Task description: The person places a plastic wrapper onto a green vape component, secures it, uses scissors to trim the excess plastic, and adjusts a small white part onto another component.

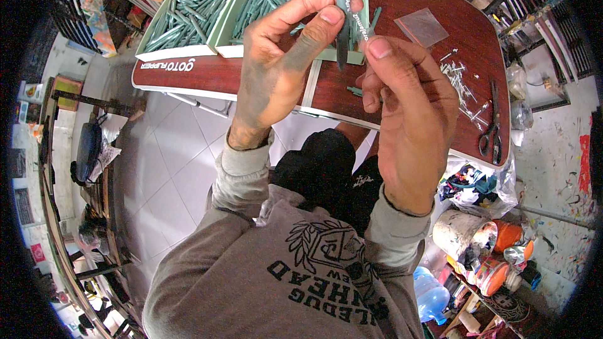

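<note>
Head view: both hands raised, left hand and right hand pinching green pen.

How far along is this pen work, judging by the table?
Done, it seems: two open boxes on the table are packed with green pens. In hand: the left hand and right hand both grip one green pen upright. Left, probably: a scatter of thin metal parts beside the scissors.
</note>
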A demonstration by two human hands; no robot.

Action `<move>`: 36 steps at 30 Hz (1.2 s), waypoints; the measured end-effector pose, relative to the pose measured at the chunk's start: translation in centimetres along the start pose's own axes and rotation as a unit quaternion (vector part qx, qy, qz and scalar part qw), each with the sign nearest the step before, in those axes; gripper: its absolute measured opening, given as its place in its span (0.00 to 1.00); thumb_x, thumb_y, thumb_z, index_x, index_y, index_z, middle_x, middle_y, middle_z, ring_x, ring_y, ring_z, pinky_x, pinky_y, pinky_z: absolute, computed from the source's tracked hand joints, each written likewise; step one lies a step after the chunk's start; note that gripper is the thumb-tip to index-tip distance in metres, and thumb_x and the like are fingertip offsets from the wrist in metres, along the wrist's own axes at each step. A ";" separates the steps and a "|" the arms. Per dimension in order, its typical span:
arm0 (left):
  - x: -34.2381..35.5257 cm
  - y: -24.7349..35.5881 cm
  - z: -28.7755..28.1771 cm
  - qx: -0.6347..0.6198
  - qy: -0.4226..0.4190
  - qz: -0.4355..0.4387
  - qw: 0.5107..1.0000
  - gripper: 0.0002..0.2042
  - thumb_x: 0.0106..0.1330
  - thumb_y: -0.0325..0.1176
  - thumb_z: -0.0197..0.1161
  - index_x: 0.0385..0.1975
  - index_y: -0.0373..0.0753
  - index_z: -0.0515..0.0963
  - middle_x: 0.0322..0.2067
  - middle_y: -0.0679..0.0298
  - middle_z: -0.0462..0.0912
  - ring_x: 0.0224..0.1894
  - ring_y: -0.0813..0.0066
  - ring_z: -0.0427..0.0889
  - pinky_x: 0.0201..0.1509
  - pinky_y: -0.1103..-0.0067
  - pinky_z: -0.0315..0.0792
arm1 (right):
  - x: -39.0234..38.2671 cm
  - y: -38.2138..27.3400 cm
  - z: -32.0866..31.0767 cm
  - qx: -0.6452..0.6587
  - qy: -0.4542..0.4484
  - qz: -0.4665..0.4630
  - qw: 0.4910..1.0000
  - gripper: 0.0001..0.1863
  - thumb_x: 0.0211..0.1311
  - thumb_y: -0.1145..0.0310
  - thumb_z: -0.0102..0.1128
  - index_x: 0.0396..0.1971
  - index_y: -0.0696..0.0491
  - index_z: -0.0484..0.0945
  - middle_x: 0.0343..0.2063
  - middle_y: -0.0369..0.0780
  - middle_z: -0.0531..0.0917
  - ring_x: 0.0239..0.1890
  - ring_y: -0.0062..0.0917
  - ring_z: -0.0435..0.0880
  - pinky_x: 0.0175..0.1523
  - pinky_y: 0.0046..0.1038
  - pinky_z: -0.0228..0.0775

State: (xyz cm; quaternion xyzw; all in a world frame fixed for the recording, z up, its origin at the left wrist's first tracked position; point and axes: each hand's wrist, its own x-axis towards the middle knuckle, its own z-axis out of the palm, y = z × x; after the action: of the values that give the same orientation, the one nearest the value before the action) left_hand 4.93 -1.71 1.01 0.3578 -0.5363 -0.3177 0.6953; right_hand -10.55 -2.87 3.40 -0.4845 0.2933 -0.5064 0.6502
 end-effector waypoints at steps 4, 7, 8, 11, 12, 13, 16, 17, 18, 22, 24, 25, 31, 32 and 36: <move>-0.4 -0.8 0.7 -0.008 0.032 -0.003 0.999 0.13 0.72 0.33 0.58 0.50 0.32 0.78 0.41 0.65 0.83 0.39 0.83 0.79 0.42 0.84 0.74 | 0.0 0.4 0.1 0.021 0.021 0.003 1.000 0.08 0.60 0.67 0.66 0.33 0.57 0.83 0.25 0.32 0.82 0.26 0.12 0.75 0.31 0.15 0.64; -0.5 -0.5 1.1 -0.023 0.038 -0.034 0.998 0.13 0.72 0.33 0.58 0.50 0.32 0.78 0.40 0.66 0.82 0.38 0.83 0.79 0.40 0.85 0.74 | 0.0 0.5 0.1 0.026 0.034 -0.007 0.999 0.08 0.60 0.67 0.65 0.34 0.57 0.83 0.25 0.32 0.82 0.26 0.13 0.76 0.32 0.16 0.65; -0.5 -0.7 1.3 -0.029 0.041 -0.032 0.998 0.13 0.72 0.33 0.58 0.50 0.32 0.78 0.40 0.66 0.82 0.38 0.83 0.79 0.39 0.85 0.74 | 0.1 0.5 -0.1 0.021 0.033 -0.008 0.999 0.08 0.60 0.67 0.65 0.34 0.57 0.83 0.25 0.33 0.82 0.26 0.13 0.76 0.32 0.16 0.65; -0.7 -1.4 1.3 -0.033 0.047 -0.029 0.998 0.13 0.72 0.33 0.59 0.50 0.32 0.77 0.41 0.66 0.82 0.37 0.84 0.79 0.38 0.85 0.73 | 0.1 0.7 0.0 0.022 0.040 -0.009 0.999 0.08 0.60 0.68 0.65 0.34 0.57 0.83 0.25 0.33 0.82 0.26 0.14 0.77 0.31 0.17 0.66; -0.8 -1.6 1.2 -0.031 0.046 -0.028 0.998 0.14 0.72 0.33 0.59 0.51 0.32 0.77 0.41 0.66 0.82 0.37 0.84 0.79 0.37 0.85 0.73 | 0.1 0.7 0.1 0.024 0.045 -0.011 0.999 0.08 0.59 0.68 0.65 0.35 0.57 0.83 0.25 0.33 0.82 0.26 0.14 0.77 0.31 0.17 0.66; -0.8 -1.8 1.1 -0.028 0.045 -0.027 0.998 0.14 0.72 0.34 0.59 0.51 0.32 0.77 0.41 0.66 0.81 0.36 0.84 0.79 0.37 0.86 0.73 | 0.1 0.8 0.1 0.033 0.043 -0.004 0.999 0.08 0.59 0.68 0.65 0.34 0.57 0.83 0.25 0.33 0.82 0.26 0.14 0.76 0.31 0.17 0.66; -0.8 -1.5 1.4 0.006 0.054 -0.037 0.998 0.14 0.72 0.34 0.59 0.51 0.32 0.77 0.41 0.66 0.81 0.36 0.86 0.78 0.36 0.87 0.71 | 0.1 1.0 0.0 0.046 0.047 0.008 0.998 0.08 0.59 0.69 0.65 0.34 0.57 0.83 0.25 0.34 0.82 0.25 0.14 0.76 0.30 0.17 0.65; -0.8 -1.6 1.4 0.009 0.057 -0.041 0.997 0.14 0.72 0.35 0.59 0.51 0.32 0.77 0.41 0.66 0.81 0.36 0.87 0.77 0.35 0.88 0.71 | 0.2 1.0 0.0 0.040 0.056 0.007 0.998 0.07 0.59 0.69 0.65 0.34 0.57 0.83 0.24 0.34 0.82 0.24 0.14 0.75 0.30 0.18 0.64; -0.8 -1.7 1.2 0.014 0.061 -0.046 0.997 0.15 0.72 0.35 0.59 0.51 0.32 0.77 0.41 0.66 0.82 0.36 0.87 0.77 0.35 0.88 0.70 | 0.3 1.2 0.1 0.035 0.063 0.007 0.997 0.07 0.59 0.69 0.65 0.33 0.57 0.82 0.23 0.34 0.81 0.24 0.14 0.75 0.30 0.18 0.64; -0.9 -2.3 1.0 0.026 0.072 -0.021 0.997 0.15 0.72 0.37 0.60 0.50 0.31 0.76 0.42 0.66 0.82 0.36 0.90 0.75 0.34 0.90 0.68 | 0.3 1.5 0.0 0.063 0.041 0.006 0.997 0.07 0.59 0.69 0.66 0.32 0.57 0.82 0.21 0.34 0.80 0.22 0.15 0.74 0.28 0.19 0.63; -1.1 -2.2 1.0 0.005 0.082 -0.046 0.996 0.15 0.71 0.37 0.60 0.50 0.32 0.76 0.42 0.66 0.81 0.36 0.90 0.75 0.34 0.90 0.68 | 0.3 1.7 0.2 0.056 0.050 0.020 0.997 0.07 0.58 0.69 0.66 0.32 0.57 0.82 0.20 0.34 0.79 0.22 0.16 0.74 0.28 0.19 0.62; -1.1 -2.3 0.9 -0.006 0.087 -0.059 0.994 0.15 0.71 0.37 0.60 0.50 0.32 0.76 0.42 0.66 0.81 0.36 0.90 0.75 0.34 0.90 0.68 | 0.4 1.9 0.3 0.061 0.051 0.022 0.997 0.07 0.58 0.70 0.66 0.32 0.57 0.82 0.20 0.34 0.79 0.21 0.16 0.74 0.28 0.19 0.62; -0.7 -3.1 1.2 -0.084 0.083 -0.072 0.990 0.13 0.74 0.37 0.54 0.51 0.36 0.71 0.39 0.67 0.78 0.28 0.87 0.74 0.33 0.90 0.68 | 0.6 2.7 0.8 0.066 0.037 0.049 0.996 0.07 0.60 0.68 0.66 0.31 0.56 0.82 0.21 0.34 0.80 0.21 0.15 0.75 0.27 0.19 0.63; -0.6 -2.8 1.3 -0.078 0.080 -0.074 0.991 0.13 0.74 0.38 0.53 0.51 0.36 0.70 0.38 0.66 0.78 0.28 0.86 0.74 0.34 0.89 0.69 | 0.7 2.9 0.7 0.054 0.025 0.065 0.996 0.07 0.61 0.67 0.66 0.31 0.56 0.82 0.21 0.33 0.80 0.21 0.15 0.75 0.27 0.19 0.63; -1.1 -2.3 1.2 -0.070 0.122 -0.086 0.986 0.13 0.75 0.40 0.46 0.50 0.38 0.67 0.36 0.62 0.74 0.32 0.79 0.72 0.38 0.79 0.71 | 0.4 5.2 -1.3 -0.079 -0.094 0.047 0.991 0.12 0.65 0.60 0.63 0.35 0.54 0.82 0.23 0.34 0.82 0.21 0.14 0.75 0.25 0.21 0.66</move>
State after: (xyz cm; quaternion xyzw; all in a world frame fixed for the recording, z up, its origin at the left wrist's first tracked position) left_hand 3.43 -2.24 -1.29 0.3894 -0.3912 -0.3669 0.7488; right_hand -9.61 -3.63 -1.82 -0.5656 0.2927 -0.4024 0.6576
